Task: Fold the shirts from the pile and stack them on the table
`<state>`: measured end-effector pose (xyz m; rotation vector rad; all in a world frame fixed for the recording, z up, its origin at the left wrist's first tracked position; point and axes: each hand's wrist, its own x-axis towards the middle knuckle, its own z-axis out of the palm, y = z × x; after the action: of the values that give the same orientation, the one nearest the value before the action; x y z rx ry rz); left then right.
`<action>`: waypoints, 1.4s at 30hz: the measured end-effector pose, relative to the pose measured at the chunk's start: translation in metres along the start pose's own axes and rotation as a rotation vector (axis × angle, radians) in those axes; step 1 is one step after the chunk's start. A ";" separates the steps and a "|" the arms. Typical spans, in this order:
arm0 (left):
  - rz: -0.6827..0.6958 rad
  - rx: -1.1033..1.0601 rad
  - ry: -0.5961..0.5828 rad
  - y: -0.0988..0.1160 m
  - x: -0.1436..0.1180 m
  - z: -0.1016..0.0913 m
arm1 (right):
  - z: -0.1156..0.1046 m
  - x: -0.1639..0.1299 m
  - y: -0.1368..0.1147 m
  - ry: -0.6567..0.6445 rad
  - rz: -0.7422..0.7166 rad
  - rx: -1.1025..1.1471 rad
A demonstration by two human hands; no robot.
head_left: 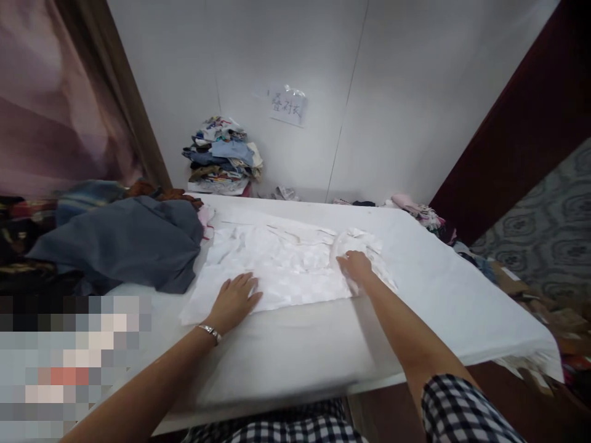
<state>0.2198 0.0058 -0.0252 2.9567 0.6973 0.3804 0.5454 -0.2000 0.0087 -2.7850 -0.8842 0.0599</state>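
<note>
A: Where is the white cloth (286,277), please?
B: It lies on the white table (443,307), in front of the person. The left and middle parts are spread rather flat, with some wrinkles, and the right end is bunched in loose folds.

A: And how are the two hands?
B: They are well apart from each other. The left hand (237,296) rests palm down on the near edge of the cloth, left of its middle, with the fingers spread a little. The right hand (357,269) is at the bunched end, with its fingers bent. I cannot tell if these fingers pinch the fabric or only press on it.

A: Does the person wear something on the wrist?
B: Yes, a silver band (210,333) is on the left wrist. The right arm has a black and white checked sleeve (462,406).

A: Which things are around?
B: To the left of the cloth there is a dark grey garment (133,243), lying in a heap with other clothes. Behind, near the wall (397,111), stands a tall stack of clothes (226,157). A paper (287,107) with handwriting is fixed on the wall. The lower left corner is blurred into squares.
</note>
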 end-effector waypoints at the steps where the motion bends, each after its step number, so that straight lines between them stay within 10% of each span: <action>1: -0.005 0.004 0.006 -0.001 0.001 0.001 | 0.001 0.004 -0.004 -0.012 0.003 -0.002; 13: -0.072 0.025 0.007 -0.018 0.000 0.010 | 0.002 0.009 0.015 0.112 0.070 0.089; 17: -0.046 0.059 0.064 -0.014 -0.003 0.009 | 0.010 -0.015 0.011 0.280 -0.259 0.147; 22: -0.059 0.066 0.023 -0.014 -0.003 0.015 | 0.033 -0.050 0.001 -0.096 -0.539 0.082; 27: -0.044 0.081 0.045 -0.016 -0.003 0.019 | 0.040 -0.054 0.001 -0.170 -0.459 0.209; 32: -0.018 0.095 0.053 -0.017 -0.003 0.018 | 0.014 -0.011 0.020 0.116 -0.163 0.483; 42: 0.032 0.161 0.054 -0.027 -0.005 0.024 | -0.023 0.073 0.096 0.181 0.456 0.271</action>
<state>0.2103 0.0275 -0.0531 3.1233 0.7198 0.4277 0.6624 -0.2388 0.0115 -2.6227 -0.1724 -0.0010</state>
